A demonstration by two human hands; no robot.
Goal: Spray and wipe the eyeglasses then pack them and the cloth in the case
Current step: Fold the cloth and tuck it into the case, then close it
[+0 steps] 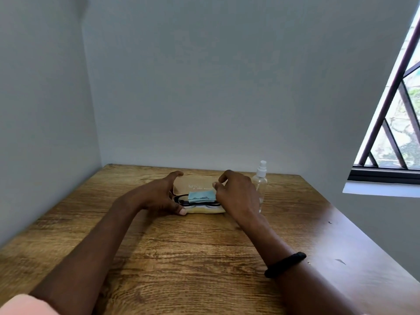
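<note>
A beige eyeglass case [197,181] lies open at the far middle of the wooden table [181,258], its lid tilted back. Black-framed eyeglasses [181,199] rest inside it, with a folded light-blue cloth [201,195] on top of them. My left hand [162,194] grips the case's left end, thumb on the front edge and forefinger hooked over the lid's corner. My right hand [236,189] covers the right end, its fingers curled at the lid's edge just above the cloth. The right part of the case and glasses is hidden behind that hand.
A clear spray bottle [261,185] with a white nozzle stands upright just right of my right hand, almost touching it. Grey walls close the table on the left and back. A barred window [391,133] is at the right. A black band circles my right wrist.
</note>
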